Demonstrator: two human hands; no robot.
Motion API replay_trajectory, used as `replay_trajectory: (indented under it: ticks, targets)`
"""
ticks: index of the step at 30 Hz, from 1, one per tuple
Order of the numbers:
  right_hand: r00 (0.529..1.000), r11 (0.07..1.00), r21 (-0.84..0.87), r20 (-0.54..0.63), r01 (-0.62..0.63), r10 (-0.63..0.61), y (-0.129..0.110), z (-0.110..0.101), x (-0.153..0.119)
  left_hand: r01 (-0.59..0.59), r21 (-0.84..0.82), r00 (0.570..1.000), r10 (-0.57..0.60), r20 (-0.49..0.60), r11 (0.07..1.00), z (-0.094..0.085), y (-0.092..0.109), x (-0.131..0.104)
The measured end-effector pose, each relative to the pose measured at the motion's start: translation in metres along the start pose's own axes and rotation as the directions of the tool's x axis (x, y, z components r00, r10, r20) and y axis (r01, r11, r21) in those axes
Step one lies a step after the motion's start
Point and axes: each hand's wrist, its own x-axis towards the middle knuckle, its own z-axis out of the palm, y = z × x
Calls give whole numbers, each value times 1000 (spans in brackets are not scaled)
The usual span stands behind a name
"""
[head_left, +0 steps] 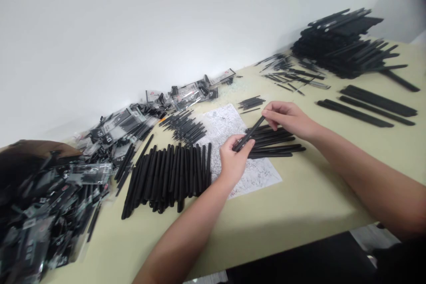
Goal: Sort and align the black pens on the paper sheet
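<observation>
A slim black pen (pixel 250 133) is held slantwise between my two hands above a white sheet covered in scribbles (pixel 256 179). My left hand (pixel 235 153) is closed around its lower end. The fingertips of my right hand (pixel 282 117) pinch its upper end. Under and beside my right hand lies a loose bunch of black pens (pixel 274 144), partly hidden by the hands. To the left of my left hand, a row of black pens (pixel 166 173) lies side by side. Thin dark refill-like sticks (pixel 184 128) lie behind that row, with a smaller bundle (pixel 251 103) past the sheet.
Clear and black printed packets (pixel 116 126) are heaped along the left and back of the pale yellow table (pixel 299 199). A tall pile of black pieces (pixel 339 49) stands at the back right. Several long black rods (pixel 377 102) lie in front of it, near thin sticks (pixel 289 73).
</observation>
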Motion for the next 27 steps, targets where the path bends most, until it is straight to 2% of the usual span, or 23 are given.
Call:
replay_trajectory:
  ticks: [4, 7, 11, 13, 15, 17, 19, 21, 23, 27]
  targets:
    - [990, 994, 109, -140, 5, 10, -5, 2, 0, 4, -45, 1000, -4, 16, 999, 1, -2, 0]
    - [960, 971, 237, -270, -7, 73, -11, 3, 0, 32, -39, 999, -32, 11, 999, 1, -4, -1]
    - [937, 933, 357, -305, -53, 170, -26, 15, 1, 29, -55, 999, -27, 37, 998, 1, -5, -2]
    - [948, 916, 392, -252, -81, 191, -38, 29, 4, 14, -59, 999, -11, 48, 998, 1, -4, -3]
    - [968, 908, 398, -147, -131, 204, -51, 46, 8, 5, -55, 998, -2, 56, 998, 1, -3, -3]
    - [977, 909, 368, -2, -196, 212, -63, 68, 15, -6, -38, 999, 8, 51, 999, 1, -3, -2]
    - [965, 919, 300, 136, -255, 224, -73, 92, 23, -25, -2, 999, 25, 33, 1000, 1, -5, -1]
    - [931, 935, 202, 285, -290, 227, -79, 117, 33, -39, 22, 999, 38, 18, 999, 1, -9, 0]
    - [878, 947, 109, 419, -301, 231, -80, 140, 42, -39, 6, 999, 39, 18, 999, 1, -13, 1]
    - [779, 945, -79, 545, -318, 308, -74, 175, 55, -77, -30, 995, 75, -64, 997, -1, -12, 0]
